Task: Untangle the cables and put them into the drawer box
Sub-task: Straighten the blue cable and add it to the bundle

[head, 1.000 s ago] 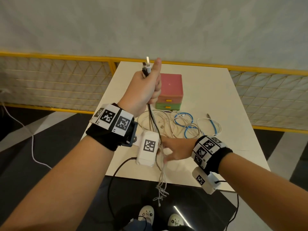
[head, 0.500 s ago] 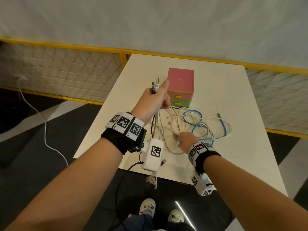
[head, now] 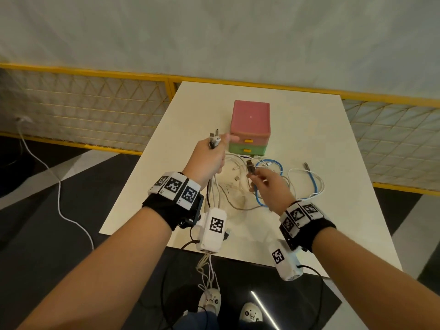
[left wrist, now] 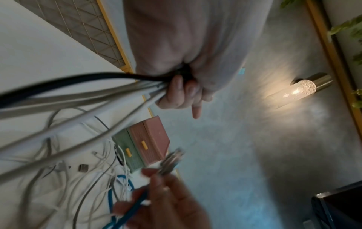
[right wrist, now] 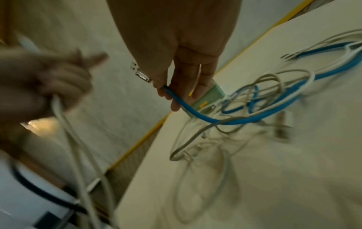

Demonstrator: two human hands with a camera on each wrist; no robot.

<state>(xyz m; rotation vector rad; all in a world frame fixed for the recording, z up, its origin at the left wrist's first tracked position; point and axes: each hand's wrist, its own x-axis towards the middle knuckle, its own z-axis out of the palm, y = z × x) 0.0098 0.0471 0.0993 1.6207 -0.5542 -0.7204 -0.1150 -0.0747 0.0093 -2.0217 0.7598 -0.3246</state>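
Observation:
My left hand [head: 209, 156] is raised above the table's left side and grips a bundle of white and black cables [left wrist: 82, 93]. Their plugs [head: 214, 137] stick up past my thumb, and the loose ends hang off the table's near edge. My right hand [head: 264, 181] pinches the plug end [head: 250, 168] of a blue cable [right wrist: 197, 114], lifted above the tangle. More white and blue cables [head: 238, 186] lie knotted on the table. The drawer box [head: 250, 129], pink above and green below with yellow handles, stands just beyond them with both drawers shut.
The white table [head: 321, 144] has bare room to the right and behind the box. A yellow-framed mesh fence [head: 83, 108] runs along the far side. A white cord [head: 59, 186] trails over the dark floor at left. My shoes [head: 250, 314] show below the table's near edge.
My left hand has come down and to the left with its bundle. My right hand has risen from the near edge of the table and picked the blue cable's plug end out of the tangle.

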